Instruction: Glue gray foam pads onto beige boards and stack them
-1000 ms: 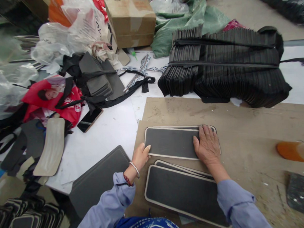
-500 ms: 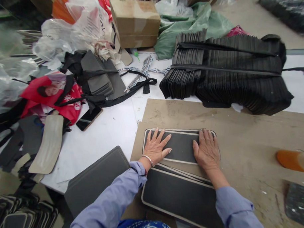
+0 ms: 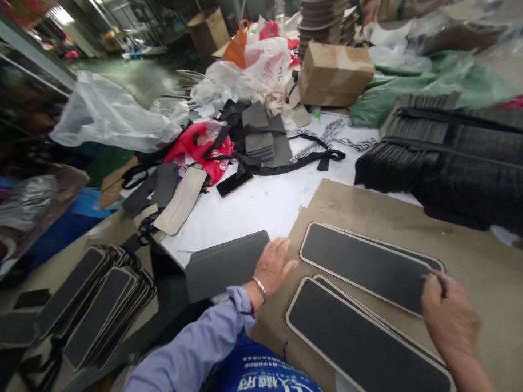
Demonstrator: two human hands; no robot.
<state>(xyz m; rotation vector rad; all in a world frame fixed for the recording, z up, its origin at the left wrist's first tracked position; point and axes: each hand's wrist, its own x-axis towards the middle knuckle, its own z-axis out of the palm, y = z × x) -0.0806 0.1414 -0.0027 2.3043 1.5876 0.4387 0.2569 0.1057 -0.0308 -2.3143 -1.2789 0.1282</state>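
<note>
A light-edged dark panel lies slightly askew on another in the upper pile on the brown board. My right hand is at its right end, fingers curled together and seeming to pinch the corner; the fingertips are partly hidden. My left hand, wearing a bracelet, has its fingers stretched out, with the thumb apart. It is over the right end of a plain grey panel; whether it touches the panel I cannot tell. Nearer to me, a second pile of light-edged dark panels lies at a slant.
A strapped bundle of black pieces stands at the back right. A phone, a beige curved piece and a red bag lie on the left. Lower left are more stacked panels. A cardboard box sits behind.
The view has swung left. My left hand has come off the upper pile to the grey panel. My right hand has gone from lying flat on the pile to curled fingers at its right end.
</note>
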